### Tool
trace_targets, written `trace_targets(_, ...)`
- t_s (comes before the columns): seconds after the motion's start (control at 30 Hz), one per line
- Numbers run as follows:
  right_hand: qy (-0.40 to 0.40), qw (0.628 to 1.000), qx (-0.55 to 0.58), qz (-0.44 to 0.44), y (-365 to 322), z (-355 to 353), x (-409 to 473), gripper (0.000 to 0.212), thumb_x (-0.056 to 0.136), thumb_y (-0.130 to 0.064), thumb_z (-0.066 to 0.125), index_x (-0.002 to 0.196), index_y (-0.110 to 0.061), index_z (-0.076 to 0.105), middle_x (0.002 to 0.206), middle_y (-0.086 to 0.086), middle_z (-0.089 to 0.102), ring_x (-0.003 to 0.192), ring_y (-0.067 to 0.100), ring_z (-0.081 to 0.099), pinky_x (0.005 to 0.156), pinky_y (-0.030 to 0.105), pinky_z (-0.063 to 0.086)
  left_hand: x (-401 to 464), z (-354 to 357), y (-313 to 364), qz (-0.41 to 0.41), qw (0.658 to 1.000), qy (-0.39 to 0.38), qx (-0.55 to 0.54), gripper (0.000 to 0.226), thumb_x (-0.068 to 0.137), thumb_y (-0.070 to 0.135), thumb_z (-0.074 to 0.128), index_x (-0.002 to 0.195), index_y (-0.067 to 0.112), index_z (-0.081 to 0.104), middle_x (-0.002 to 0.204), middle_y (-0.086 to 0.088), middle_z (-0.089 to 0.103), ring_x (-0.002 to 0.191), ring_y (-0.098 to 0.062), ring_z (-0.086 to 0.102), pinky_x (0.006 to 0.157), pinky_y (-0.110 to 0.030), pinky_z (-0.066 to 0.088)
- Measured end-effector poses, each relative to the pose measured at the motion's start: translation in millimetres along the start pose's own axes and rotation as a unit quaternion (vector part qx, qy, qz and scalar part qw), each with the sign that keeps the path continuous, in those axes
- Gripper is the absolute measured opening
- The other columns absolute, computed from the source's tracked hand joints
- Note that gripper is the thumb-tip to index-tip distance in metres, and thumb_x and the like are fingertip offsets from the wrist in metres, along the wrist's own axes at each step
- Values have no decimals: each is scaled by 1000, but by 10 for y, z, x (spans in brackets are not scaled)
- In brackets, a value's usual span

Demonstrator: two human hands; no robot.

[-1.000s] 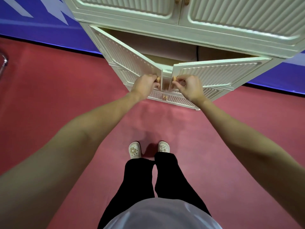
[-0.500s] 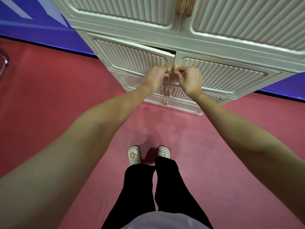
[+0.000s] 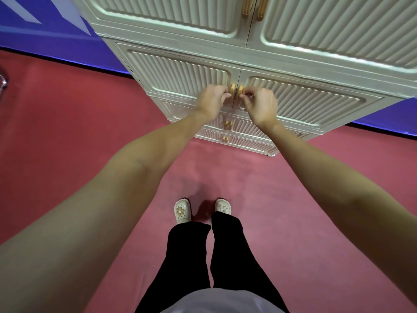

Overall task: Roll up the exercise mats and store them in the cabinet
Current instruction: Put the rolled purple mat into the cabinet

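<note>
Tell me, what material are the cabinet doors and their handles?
The cabinet doors: probably moulded plastic, cream, semi-gloss; rounded ribs and soft highlights suggest it. The handles: tan, perhaps wood or wood-look plastic; too small to tell.

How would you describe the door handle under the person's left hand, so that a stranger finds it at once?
Find the cream cabinet on the red floor. Its second row has two ribbed doors, meeting mid-cabinet. The handle is the left gold one there, gripped by the left hand; its twin is on the right.
</note>
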State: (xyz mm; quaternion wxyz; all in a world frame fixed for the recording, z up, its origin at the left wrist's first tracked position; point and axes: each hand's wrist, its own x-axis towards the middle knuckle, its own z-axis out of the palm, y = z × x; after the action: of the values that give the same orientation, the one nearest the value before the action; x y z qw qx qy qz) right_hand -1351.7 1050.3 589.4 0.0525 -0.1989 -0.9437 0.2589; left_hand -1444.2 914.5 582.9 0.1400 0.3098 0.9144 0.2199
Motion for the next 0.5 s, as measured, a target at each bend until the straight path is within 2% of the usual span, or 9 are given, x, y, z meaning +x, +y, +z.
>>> trace_targets(0.1,-18,1000,-7,-4,36,-28,-94,15,94,-26,57,104,-16,63,99,3,69,94,25,64,77,38,51,-137,-64,-64,-18,997,-20,68,27,100,29,50,104,6,64,99,-12,69,93,-30,63,78,-41,51)
trace_targets(0.2,-57,997,-50,2,96,-61,-299,37,97,-33,52,123,-6,54,117,13,58,105,31,57,84,42,49,-358,-142,-158,-6,987,-47,151,29,102,26,44,114,4,57,110,-16,62,104,-34,58,83,-42,46)
trace_targets(0.33,-116,986,-120,22,124,-74,-746,63,96,-39,51,144,-2,34,144,22,39,134,36,35,111,44,29,-717,-207,-264,20,978,-67,197,35,100,25,40,127,4,48,126,-18,53,118,-35,47,97,-45,37)
trace_targets(0.43,-151,976,-142,60,50,-29,-1220,71,97,-43,49,150,-5,22,156,20,21,144,35,20,115,46,19,-1044,-139,-334,32,970,-99,219,48,100,31,41,141,7,37,142,-19,41,130,-35,38,110,-49,27)
trace_targets(0.5,-163,972,-151,82,-52,46,-1576,75,96,-45,50,151,-5,19,158,19,15,146,34,15,116,45,16,-1286,-83,-380,44,968,-118,216,54,99,34,43,145,9,33,149,-18,33,138,-34,29,115,-51,20)
